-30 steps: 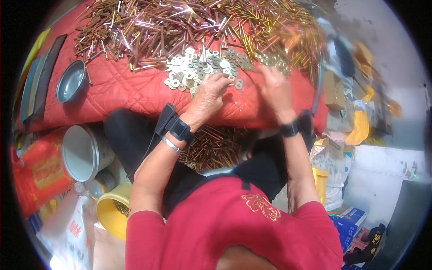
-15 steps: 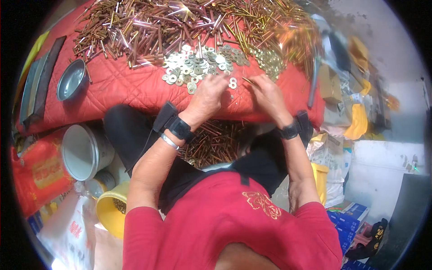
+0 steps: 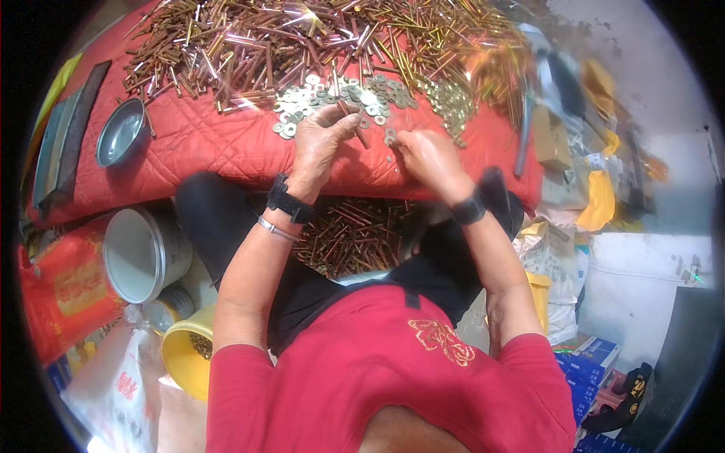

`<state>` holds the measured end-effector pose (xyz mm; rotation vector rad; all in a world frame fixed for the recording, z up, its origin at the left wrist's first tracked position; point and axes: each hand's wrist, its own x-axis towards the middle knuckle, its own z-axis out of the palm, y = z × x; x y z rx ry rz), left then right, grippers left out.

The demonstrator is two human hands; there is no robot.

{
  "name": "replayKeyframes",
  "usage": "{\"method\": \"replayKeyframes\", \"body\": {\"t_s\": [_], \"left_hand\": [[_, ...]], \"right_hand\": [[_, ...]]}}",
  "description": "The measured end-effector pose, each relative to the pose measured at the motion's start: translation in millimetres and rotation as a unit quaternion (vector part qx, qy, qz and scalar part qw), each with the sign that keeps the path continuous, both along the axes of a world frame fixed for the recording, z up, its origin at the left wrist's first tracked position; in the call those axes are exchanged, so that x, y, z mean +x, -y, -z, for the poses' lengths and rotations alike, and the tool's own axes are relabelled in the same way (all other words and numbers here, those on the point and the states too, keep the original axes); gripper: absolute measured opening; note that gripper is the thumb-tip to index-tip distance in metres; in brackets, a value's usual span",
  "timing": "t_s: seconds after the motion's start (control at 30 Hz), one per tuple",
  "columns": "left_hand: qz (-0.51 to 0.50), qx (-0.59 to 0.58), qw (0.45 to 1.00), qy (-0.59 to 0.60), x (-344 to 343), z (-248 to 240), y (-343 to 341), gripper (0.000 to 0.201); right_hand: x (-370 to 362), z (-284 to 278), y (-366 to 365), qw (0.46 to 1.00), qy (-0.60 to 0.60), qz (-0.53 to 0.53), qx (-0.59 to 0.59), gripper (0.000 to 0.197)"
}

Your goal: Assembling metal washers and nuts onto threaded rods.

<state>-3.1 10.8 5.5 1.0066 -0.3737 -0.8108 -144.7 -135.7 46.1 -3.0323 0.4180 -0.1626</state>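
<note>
My left hand (image 3: 318, 143) is closed on a thin copper-coloured metal rod (image 3: 363, 137), which slants between thumb and fingers with its lower end sticking out toward the right. To its right, my right hand (image 3: 432, 160) has thumb and forefinger pinched at a flat washer (image 3: 390, 137) on the red cloth. Just beyond both hands spreads a pile of silvery washers (image 3: 393, 93), partly hidden by my left hand. Small brass-coloured pieces (image 3: 451, 107), too small to name, lie in a heap to the right of the washers.
A large heap of similar rods (image 3: 249, 45) covers the far part of the red quilted cloth (image 3: 204, 143). A metal bowl (image 3: 121, 134) stands at left. More rods (image 3: 351, 238) lie below, between my knees. A white bucket (image 3: 136, 253) and a yellow bucket (image 3: 185, 362) stand at lower left.
The rod that was in my right fingers is now in my left hand. My left hand has moved left and turned, and my right hand has shifted left to the single washer.
</note>
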Motion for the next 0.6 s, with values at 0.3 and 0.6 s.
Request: {"method": "replayKeyframes", "body": {"t_s": [0.3, 0.6], "left_hand": [[-0.027, -0.01, 0.997, -0.075, 4.4, 4.9, -0.7, 0.024], [-0.024, -0.034, 0.992, -0.121, 7.7, 14.0, 3.3, 0.029]], "right_hand": [[1.7, -0.5, 11.3, 0.995, 0.039, -0.014, 0.085, 0.017], [28.8, -18.1, 3.4, 0.979, -0.152, -0.088, -0.1, 0.016]]}}
